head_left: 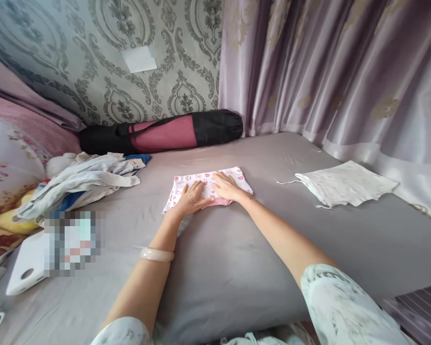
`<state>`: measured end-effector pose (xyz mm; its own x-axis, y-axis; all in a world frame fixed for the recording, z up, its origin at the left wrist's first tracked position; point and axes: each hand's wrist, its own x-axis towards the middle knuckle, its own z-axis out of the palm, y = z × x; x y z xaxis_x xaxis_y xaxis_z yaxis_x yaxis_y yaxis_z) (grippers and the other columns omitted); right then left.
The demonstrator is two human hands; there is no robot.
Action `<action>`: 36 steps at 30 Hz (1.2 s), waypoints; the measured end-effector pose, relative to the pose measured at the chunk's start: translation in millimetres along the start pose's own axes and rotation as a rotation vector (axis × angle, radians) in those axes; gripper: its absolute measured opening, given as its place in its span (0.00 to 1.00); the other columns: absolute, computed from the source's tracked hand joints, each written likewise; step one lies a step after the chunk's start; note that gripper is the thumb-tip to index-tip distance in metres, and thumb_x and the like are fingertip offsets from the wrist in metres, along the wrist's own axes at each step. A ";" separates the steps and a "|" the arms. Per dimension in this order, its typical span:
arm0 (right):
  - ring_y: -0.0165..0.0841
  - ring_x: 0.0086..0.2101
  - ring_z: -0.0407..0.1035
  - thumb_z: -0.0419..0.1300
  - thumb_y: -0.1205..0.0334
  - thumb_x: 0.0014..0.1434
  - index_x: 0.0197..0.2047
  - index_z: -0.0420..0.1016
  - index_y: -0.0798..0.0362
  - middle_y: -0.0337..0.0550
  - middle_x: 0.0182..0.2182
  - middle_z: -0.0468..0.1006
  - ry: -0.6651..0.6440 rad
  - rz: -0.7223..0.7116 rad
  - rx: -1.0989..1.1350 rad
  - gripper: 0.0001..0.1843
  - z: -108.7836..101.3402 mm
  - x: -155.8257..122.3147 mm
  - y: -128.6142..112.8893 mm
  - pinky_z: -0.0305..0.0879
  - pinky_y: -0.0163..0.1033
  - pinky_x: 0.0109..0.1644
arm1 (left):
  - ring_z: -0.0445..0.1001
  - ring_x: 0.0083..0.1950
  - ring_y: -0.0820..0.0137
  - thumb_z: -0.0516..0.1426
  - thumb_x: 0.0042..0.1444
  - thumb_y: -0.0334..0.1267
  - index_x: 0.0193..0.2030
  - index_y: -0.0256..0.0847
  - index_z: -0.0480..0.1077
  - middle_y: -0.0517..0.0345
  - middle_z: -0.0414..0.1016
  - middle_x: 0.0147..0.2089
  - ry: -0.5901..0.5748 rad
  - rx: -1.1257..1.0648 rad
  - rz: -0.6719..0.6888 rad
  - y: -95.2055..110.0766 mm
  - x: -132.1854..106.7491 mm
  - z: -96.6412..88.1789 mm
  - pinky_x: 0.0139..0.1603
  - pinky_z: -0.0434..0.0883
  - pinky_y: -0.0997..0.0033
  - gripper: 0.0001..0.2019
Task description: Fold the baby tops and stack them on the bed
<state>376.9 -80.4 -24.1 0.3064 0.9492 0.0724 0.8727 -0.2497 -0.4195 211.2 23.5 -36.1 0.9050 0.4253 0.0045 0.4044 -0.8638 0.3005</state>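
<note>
A white cloth garment with a pink and red print (242,182) lies folded flat on the grey bed sheet (215,268). My left hand (193,197) rests on its left half with the fingers stretched out. On the right half, my right hand (227,186) lies flat, its fingers extended towards the far edge. Both palms press on the cloth, and neither hand grips it. A pink part shows along the near edge. What kind of garment it is I cannot tell.
To the right lies a folded white cloth (348,182) with strings. Rumpled clothes (93,175) are heaped at the left, near a white device (28,261) and a blurred-out patch. A black and pink long bag (165,132) lies along the wall, beside the purple curtain (290,72).
</note>
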 end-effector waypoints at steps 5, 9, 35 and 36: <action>0.34 0.55 0.69 0.46 0.62 0.68 0.57 0.73 0.54 0.48 0.56 0.76 0.170 0.263 0.134 0.21 -37.6 -5.0 34.6 0.62 0.34 0.56 | 0.68 0.64 0.61 0.51 0.62 0.50 0.64 0.40 0.63 0.48 0.68 0.65 0.071 -0.190 -0.066 -1.9 1.1 -15.6 0.66 0.62 0.61 0.27; 0.39 0.46 0.75 0.49 0.59 0.66 0.43 0.81 0.54 0.49 0.43 0.83 0.131 0.546 0.046 0.19 -60.7 -17.8 63.8 0.65 0.34 0.43 | 0.73 0.57 0.63 0.51 0.60 0.45 0.57 0.41 0.70 0.50 0.74 0.60 0.218 -0.263 -0.279 -13.4 -1.8 -29.7 0.59 0.67 0.67 0.21; 0.37 0.38 0.77 0.63 0.59 0.58 0.34 0.78 0.58 0.51 0.35 0.82 0.078 0.717 0.511 0.10 -47.3 -10.4 57.0 0.68 0.33 0.36 | 0.78 0.39 0.61 0.64 0.46 0.44 0.30 0.39 0.76 0.51 0.80 0.32 0.236 -0.369 -0.833 -47.7 -6.5 -48.3 0.35 0.69 0.71 0.10; 0.34 0.35 0.76 0.62 0.59 0.59 0.35 0.77 0.58 0.49 0.34 0.82 0.070 0.724 0.558 0.10 -49.8 -10.4 56.8 0.67 0.32 0.34 | 0.77 0.37 0.62 0.64 0.45 0.44 0.29 0.39 0.76 0.52 0.79 0.29 0.245 -0.381 -0.818 -49.7 -6.9 -48.3 0.33 0.68 0.71 0.10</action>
<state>442.2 -114.0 -3.7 0.7451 0.5786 -0.3316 0.1539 -0.6330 -0.7587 178.5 76.6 -5.0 0.2875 0.9446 -0.1585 0.7937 -0.1423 0.5915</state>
